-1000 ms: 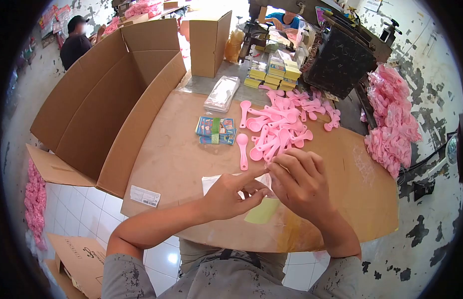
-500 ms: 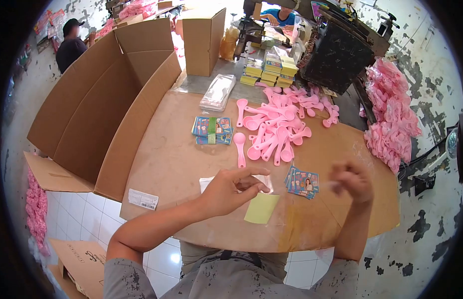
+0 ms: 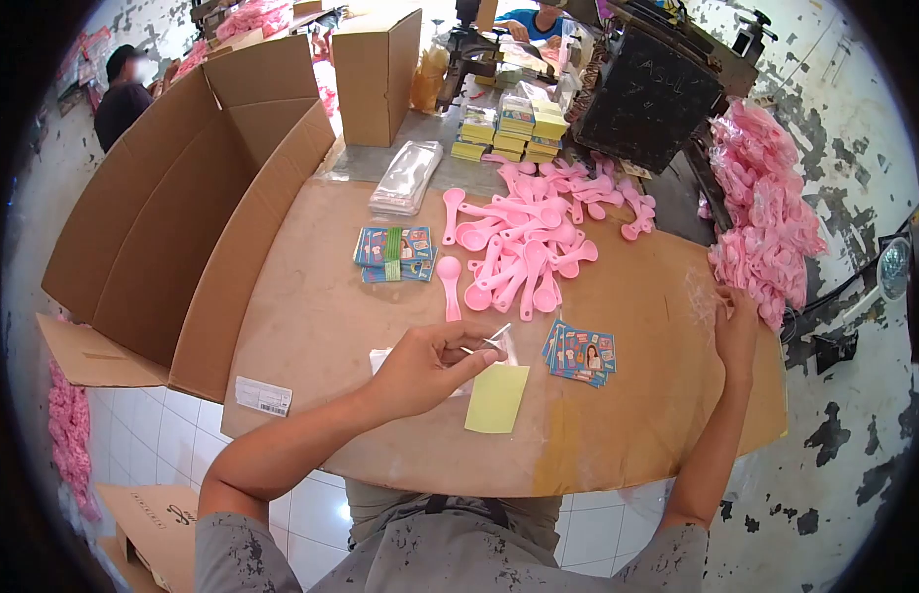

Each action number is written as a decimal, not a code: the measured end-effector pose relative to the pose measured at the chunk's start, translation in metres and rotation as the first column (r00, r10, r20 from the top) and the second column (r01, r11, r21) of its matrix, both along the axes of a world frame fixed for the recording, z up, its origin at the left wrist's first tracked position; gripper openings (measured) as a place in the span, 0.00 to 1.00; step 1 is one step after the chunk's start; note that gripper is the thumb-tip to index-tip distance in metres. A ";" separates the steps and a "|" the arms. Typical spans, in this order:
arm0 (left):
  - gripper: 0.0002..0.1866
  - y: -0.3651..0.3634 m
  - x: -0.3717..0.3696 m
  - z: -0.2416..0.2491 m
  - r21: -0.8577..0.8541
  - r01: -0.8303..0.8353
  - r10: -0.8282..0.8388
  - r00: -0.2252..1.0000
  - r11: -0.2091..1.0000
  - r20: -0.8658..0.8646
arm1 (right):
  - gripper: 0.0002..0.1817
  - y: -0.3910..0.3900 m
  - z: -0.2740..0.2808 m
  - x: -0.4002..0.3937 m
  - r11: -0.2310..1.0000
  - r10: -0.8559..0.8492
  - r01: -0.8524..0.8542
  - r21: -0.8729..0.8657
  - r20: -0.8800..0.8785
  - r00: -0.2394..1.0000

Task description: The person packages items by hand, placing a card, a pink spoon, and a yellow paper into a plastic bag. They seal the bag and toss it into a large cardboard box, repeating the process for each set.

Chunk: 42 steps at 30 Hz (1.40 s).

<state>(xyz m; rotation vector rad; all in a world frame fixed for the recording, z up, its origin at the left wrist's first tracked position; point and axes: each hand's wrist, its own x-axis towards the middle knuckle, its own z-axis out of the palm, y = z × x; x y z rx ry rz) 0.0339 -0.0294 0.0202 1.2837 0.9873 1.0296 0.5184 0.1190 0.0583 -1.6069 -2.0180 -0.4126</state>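
Observation:
My left hand (image 3: pixel 435 368) is closed in a pinch over the front middle of the cardboard-topped table, with a thin white strip (image 3: pixel 484 343) between its fingers. Just below the fingertips lies a yellow-green paper card (image 3: pixel 497 400). A piece of white paper (image 3: pixel 378 359) shows partly from under the hand. Printed picture cards (image 3: pixel 590 356) are fanned out to its right. Beyond it are one single pink scoop (image 3: pixel 449 287) and a heap of pink scoops (image 3: pixel 529 247). My right hand (image 3: pixel 736 321) has curled fingers by clear plastic film (image 3: pixel 701 294); what they hold is hidden.
Banded cards (image 3: pixel 412 254) and clear plastic sleeves (image 3: pixel 408 178) lie left of the heap. A large open carton (image 3: pixel 222 267) stands at left. Bagged pink scoops (image 3: pixel 766 208) hang at the right edge. Behind are a dark machine (image 3: pixel 645 94), card stacks (image 3: pixel 514 124) and two people.
My right hand has moved right, from beside the fanned cards to the table's right edge. My left hand stays in nearly the same place, and the white strip now shows more plainly.

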 end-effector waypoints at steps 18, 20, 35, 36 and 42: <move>0.15 0.003 -0.003 -0.006 -0.032 -0.074 0.076 0.995 0.997 0.060 | 0.10 -0.079 -0.035 -0.244 0.269 -0.060 -0.924 -0.270 -0.963 0.264; 0.15 0.005 -0.004 -0.011 -0.056 -0.079 0.081 0.996 0.995 0.047 | 0.08 -0.078 -0.039 -0.240 0.302 -0.039 -0.902 -0.307 -0.950 0.310; 0.13 0.011 -0.010 -0.021 0.085 -0.020 0.019 1.000 0.996 0.022 | 0.09 -0.066 -0.040 -0.219 0.261 0.056 -0.928 -0.267 -0.955 0.290; 0.13 0.011 -0.010 -0.021 0.074 -0.018 0.016 0.999 0.997 0.037 | 0.09 -0.066 -0.038 -0.218 0.255 0.052 -0.926 -0.278 -0.952 0.301; 0.13 0.012 -0.009 -0.022 -0.027 -0.014 0.012 0.999 1.000 -0.052 | 0.08 -0.071 -0.041 -0.223 0.336 0.123 -0.884 -0.323 -0.916 0.382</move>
